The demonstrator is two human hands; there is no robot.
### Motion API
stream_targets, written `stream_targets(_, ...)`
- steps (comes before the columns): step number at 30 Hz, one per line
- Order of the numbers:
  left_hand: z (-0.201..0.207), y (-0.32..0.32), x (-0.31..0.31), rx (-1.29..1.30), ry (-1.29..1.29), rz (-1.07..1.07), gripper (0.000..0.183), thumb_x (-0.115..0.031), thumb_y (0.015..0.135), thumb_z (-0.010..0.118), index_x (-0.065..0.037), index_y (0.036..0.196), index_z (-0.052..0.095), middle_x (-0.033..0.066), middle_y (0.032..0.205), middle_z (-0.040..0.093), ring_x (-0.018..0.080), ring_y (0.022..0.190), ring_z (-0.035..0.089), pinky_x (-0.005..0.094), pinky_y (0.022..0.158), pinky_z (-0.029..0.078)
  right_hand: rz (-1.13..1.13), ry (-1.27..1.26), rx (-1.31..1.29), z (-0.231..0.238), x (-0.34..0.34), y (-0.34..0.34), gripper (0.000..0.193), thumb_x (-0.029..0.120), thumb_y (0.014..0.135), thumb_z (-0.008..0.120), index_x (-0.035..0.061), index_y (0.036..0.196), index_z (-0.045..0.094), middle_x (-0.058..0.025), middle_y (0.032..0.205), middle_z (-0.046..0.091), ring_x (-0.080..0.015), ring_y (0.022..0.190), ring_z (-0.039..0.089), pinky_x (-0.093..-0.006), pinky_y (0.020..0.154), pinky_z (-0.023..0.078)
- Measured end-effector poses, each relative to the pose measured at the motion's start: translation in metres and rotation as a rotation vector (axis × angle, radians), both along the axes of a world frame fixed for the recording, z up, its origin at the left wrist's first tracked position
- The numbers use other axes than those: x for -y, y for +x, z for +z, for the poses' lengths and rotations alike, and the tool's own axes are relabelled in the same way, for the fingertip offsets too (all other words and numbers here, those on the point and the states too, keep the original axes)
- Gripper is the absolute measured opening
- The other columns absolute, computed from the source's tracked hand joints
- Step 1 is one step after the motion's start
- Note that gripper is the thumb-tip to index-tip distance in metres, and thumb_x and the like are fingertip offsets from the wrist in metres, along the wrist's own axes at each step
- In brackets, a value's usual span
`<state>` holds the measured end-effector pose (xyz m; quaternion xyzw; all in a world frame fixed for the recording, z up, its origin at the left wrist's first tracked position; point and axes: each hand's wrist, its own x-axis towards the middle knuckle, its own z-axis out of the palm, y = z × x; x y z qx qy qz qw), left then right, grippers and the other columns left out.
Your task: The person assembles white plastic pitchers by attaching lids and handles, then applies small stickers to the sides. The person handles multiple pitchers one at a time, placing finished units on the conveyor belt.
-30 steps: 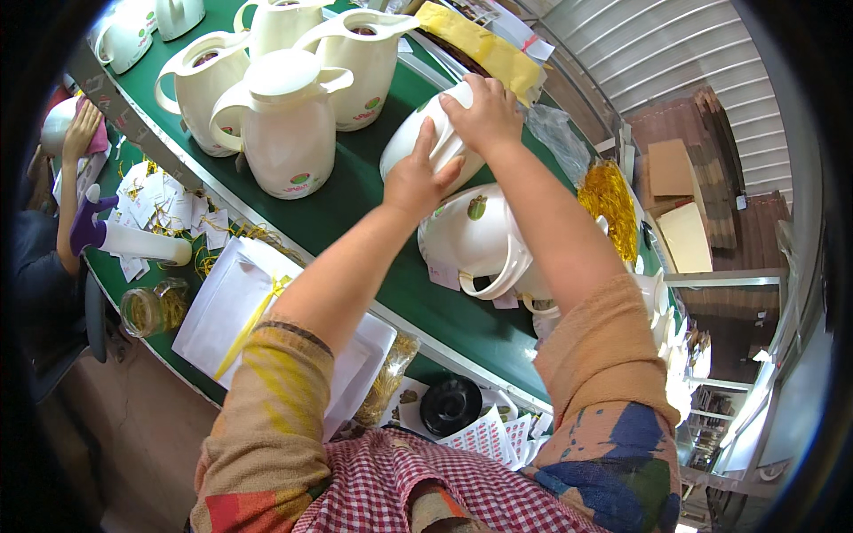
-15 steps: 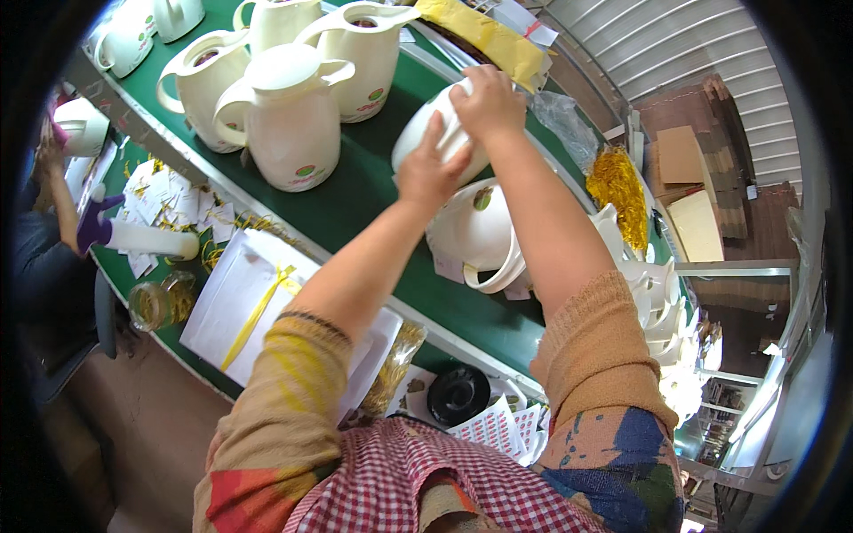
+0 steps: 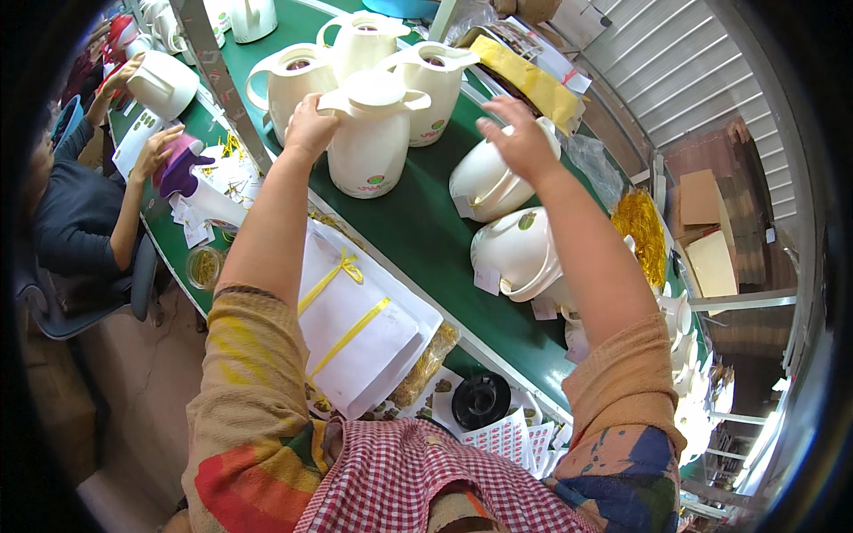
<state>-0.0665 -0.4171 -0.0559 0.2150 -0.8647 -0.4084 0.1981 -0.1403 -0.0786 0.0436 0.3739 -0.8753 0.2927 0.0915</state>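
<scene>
My left hand [image 3: 311, 129] is closed round the handle of a cream vacuum jug [image 3: 371, 155], which stands upright with its lid on. Behind it three open-topped jugs [image 3: 431, 102] stand close together. My right hand [image 3: 522, 140] holds nothing, fingers apart, over a cream jug lying on its side [image 3: 480, 182]; whether it touches the jug I cannot tell. Nearer to me, another jug on its side [image 3: 511, 249] has a white tag, and my right forearm covers part of it.
The green bench [image 3: 391, 253] has a metal rim. Below lie a white stack with yellow ribbon [image 3: 382, 342], a black round lid [image 3: 481, 400] and sticker sheets [image 3: 498, 440]. Gold tinsel [image 3: 638, 226] hangs at right. At left, a co-worker [image 3: 84, 213] handles a jug [image 3: 164, 84] near a purple-and-white spray bottle [image 3: 213, 200].
Both hands have left the jug that now lies on its side. My left hand has moved left onto the upright jug's handle. My view has shifted left, showing more of the co-worker.
</scene>
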Motion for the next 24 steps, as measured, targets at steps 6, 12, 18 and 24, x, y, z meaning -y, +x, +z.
stream_targets(6, 0.000, 0.034, -0.057, -0.307, 0.113, -0.325, 0.027, -0.021, 0.064, 0.070, 0.001, 0.079, 0.064, 0.0061, 0.112, 0.062, 0.0244, 0.091, 0.064, 0.0327, 0.080, 0.049, 0.084, 0.184, 0.011, 0.009, 0.060, 0.039, 0.075, 0.054, 0.079, 0.066, 0.0132, 0.139, 0.047, -0.0175, 0.145, 0.042, -0.0371, 0.134, 0.040, -0.0430, 0.107, 0.038)
stream_targets(12, 0.042, 0.088, -0.146, -0.267, -0.038, -0.304, 0.029, -0.019, 0.069, 0.077, 0.001, 0.080, 0.060, 0.0109, 0.116, 0.062, 0.0284, 0.098, 0.063, 0.0354, 0.082, 0.050, 0.196, 0.382, 0.028, 0.016, 0.031, 0.039, 0.081, 0.054, 0.075, 0.069, 0.0108, 0.140, 0.046, -0.0174, 0.139, 0.048, -0.0359, 0.126, 0.045, -0.0421, 0.107, 0.037)
stream_targets(18, 0.042, 0.099, -0.160, -0.143, 0.041, -0.410, 0.036, -0.024, 0.067, 0.082, 0.001, 0.079, 0.059, 0.0087, 0.113, 0.064, 0.0280, 0.094, 0.064, 0.0350, 0.079, 0.051, 0.287, 0.317, 0.060, 0.008, -0.015, 0.065, 0.074, 0.046, 0.074, 0.072, 0.0116, 0.136, 0.050, -0.0168, 0.137, 0.049, -0.0359, 0.127, 0.045, -0.0428, 0.108, 0.035)
stream_targets(24, 0.042, 0.095, -0.156, -0.119, 0.017, -0.528, 0.040, -0.028, 0.068, 0.081, -0.005, 0.097, 0.067, 0.0057, 0.117, 0.064, 0.0261, 0.099, 0.064, 0.0349, 0.084, 0.052, 0.379, 0.191, 0.162, 0.006, -0.030, 0.059, 0.068, 0.031, 0.072, 0.070, 0.0125, 0.135, 0.051, -0.0157, 0.136, 0.049, -0.0355, 0.125, 0.046, -0.0430, 0.108, 0.036)
